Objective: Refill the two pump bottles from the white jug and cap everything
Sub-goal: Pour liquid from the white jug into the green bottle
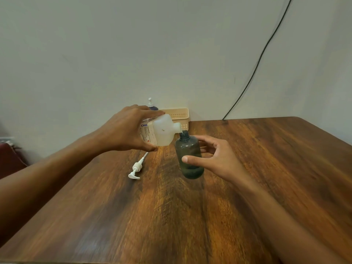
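1. Work surface: a wooden table [171, 216] with dark brown, strongly grained veneer. Its far edge meets a plain pale wall [114, 54]. A black cable [257, 63] runs diagonally down the wall to the table's far edge.
2. Left hand [125, 128]: fingers and thumb are wrapped around the white jug [162, 132], gripping its labelled body. The jug is held above the table, tipped onto its side, with the uncapped threaded neck pointing right.
3. The jug's neck sits at the open mouth of the dark translucent bottle [188, 145], which stands upright near the table's centre. A small amount of liquid shows at its base.
4. Right hand [221, 159]: the thumb lies on the front of the dark translucent bottle and the fingers curl behind it, holding it.
5. A white pump head [136, 168] lies on the table, left of the bottle and below the jug.
6. At the wall, a second pump bottle [151, 105] with its pump fitted stands just beside a beige slotted basket [179, 115].
7. A dark red object [9, 157] sits at the left edge; its type cannot be determined.
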A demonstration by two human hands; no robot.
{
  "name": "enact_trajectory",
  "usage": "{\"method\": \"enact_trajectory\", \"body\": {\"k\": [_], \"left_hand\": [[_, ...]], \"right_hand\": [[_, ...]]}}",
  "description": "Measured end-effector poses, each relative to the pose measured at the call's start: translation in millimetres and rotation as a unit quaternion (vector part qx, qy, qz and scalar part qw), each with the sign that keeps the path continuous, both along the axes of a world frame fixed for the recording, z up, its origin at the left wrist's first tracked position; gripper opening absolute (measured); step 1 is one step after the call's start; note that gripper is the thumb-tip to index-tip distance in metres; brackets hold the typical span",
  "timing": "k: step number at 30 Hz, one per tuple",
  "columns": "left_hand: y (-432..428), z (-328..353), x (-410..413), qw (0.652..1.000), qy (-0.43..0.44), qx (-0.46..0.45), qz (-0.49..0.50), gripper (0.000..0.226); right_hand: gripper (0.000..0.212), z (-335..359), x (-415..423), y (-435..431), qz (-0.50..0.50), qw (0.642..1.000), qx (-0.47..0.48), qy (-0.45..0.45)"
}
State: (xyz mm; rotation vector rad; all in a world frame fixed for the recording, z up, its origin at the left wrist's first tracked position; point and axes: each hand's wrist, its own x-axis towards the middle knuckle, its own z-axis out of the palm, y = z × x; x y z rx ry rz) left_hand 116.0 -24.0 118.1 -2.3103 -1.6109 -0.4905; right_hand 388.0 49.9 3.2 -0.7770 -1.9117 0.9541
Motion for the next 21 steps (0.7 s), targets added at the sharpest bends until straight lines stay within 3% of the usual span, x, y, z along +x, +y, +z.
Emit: {"method": "enact_trajectory", "body": {"k": [8,16,21], "left_hand": [[2.5,-3.5,-2.2,1.0,-0.007,0.01,-0.009,0.098],[-5.4,-17.5,4.4,0.997,-0.079,-0.006,-0.01,0.093],[-11.8,-30.0,4.6,0.993,-0.119,-0.012,0.008,0.092]], "right_hand": [[0.07,0.4,-0.9,-0.7,0.003,1.0,-0.003,0.001],[0.069,-0.8,-3.1,-1.2,-0.002,1.0,0.006,-0.003],[0.059,-2.1,-4.4,0.5,0.003,1.0,0.005,-0.006]]}}
